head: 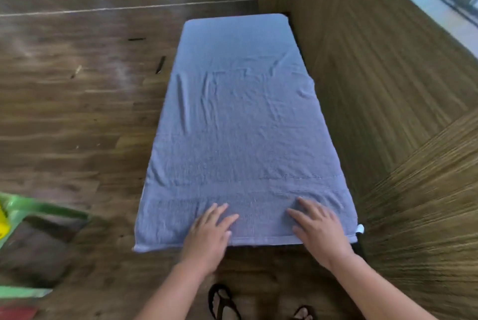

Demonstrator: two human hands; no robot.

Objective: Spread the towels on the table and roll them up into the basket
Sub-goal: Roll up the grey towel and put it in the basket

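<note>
A light blue towel (238, 118) lies spread flat over a narrow table, covering almost all of its top; only a dark corner of the table (358, 247) shows at the near right. My left hand (209, 234) rests flat on the towel's near edge, fingers straight. My right hand (318, 226) lies flat on the same edge a little to the right, fingers spread. A few creases run across the towel's middle and far part. A small white tag (360, 229) sticks out at the near right corner.
A green basket (38, 209) with something yellow at its rim stands on the wooden floor at the lower left. A wooden panelled wall (388, 86) runs along the table's right side. My sandalled feet (223, 304) are below the table's near end.
</note>
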